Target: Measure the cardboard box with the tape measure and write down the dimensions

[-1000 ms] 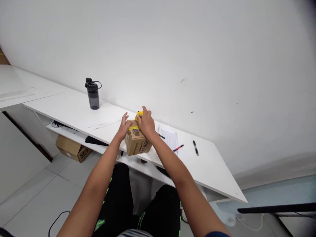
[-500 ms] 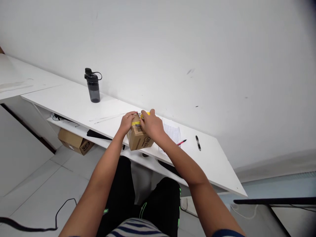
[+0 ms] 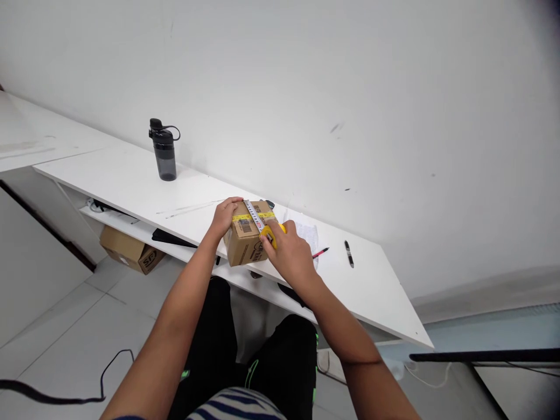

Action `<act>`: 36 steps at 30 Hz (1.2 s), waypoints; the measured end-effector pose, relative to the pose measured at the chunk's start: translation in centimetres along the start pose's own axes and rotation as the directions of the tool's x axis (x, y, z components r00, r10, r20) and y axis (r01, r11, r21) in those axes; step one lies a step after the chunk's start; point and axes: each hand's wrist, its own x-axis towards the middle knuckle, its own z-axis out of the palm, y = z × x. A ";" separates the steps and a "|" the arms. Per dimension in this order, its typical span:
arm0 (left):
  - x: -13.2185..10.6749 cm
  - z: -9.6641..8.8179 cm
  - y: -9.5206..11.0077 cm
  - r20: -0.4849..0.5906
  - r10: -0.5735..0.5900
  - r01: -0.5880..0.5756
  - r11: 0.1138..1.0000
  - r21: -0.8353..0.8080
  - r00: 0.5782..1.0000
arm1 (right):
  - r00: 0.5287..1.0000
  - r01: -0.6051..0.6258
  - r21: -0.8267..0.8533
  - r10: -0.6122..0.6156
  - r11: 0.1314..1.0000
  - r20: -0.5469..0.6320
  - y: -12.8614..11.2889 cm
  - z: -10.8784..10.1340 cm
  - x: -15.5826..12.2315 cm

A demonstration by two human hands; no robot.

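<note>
A small cardboard box [image 3: 241, 249] with yellow tape around it rests at the front edge of the white desk. My left hand [image 3: 224, 217] grips its left side, fingertips reaching the far top corner. In my right hand [image 3: 289, 249] is a yellow tape measure [image 3: 272, 235], held at the near right edge of the box top. Its silver blade [image 3: 252, 214] is drawn out across the top, from the far edge towards me. Whether my left fingertips touch the blade's end, I cannot tell.
A dark water bottle [image 3: 165, 156] stands at the back left of the desk [image 3: 122, 169]. Right of the box lie a paper sheet [image 3: 310, 233], a red pen [image 3: 321, 252] and a black pen [image 3: 349, 254]. Another cardboard box [image 3: 126, 248] sits below the shelf.
My right hand has moved towards me and to the right with the tape measure, drawing its blade out over the box top. My left hand stays on the box.
</note>
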 end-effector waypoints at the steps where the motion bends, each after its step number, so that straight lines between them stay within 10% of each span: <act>1: 0.0 0.0 0.0 -0.002 0.003 -0.003 1.000 0.004 1.000 | 1.000 -0.002 0.011 0.002 1.000 -0.002 0.0 -0.1 0.2; 16: 2.3 -0.2 -0.5 -0.087 0.026 -0.030 0.999 -0.044 0.996 | 0.965 0.261 0.153 -0.254 0.953 -0.068 -1.2 1.7 13.1; 26: 1.5 1.0 -0.1 -0.127 0.025 -0.026 1.000 -0.007 0.992 | 0.961 0.271 0.331 -0.236 0.904 -0.143 0.4 3.4 13.5; 36: -0.1 -0.3 0.2 -0.058 0.018 -0.019 1.000 -0.014 0.998 | 0.989 0.143 0.859 -0.042 0.492 -0.141 2.9 4.9 13.2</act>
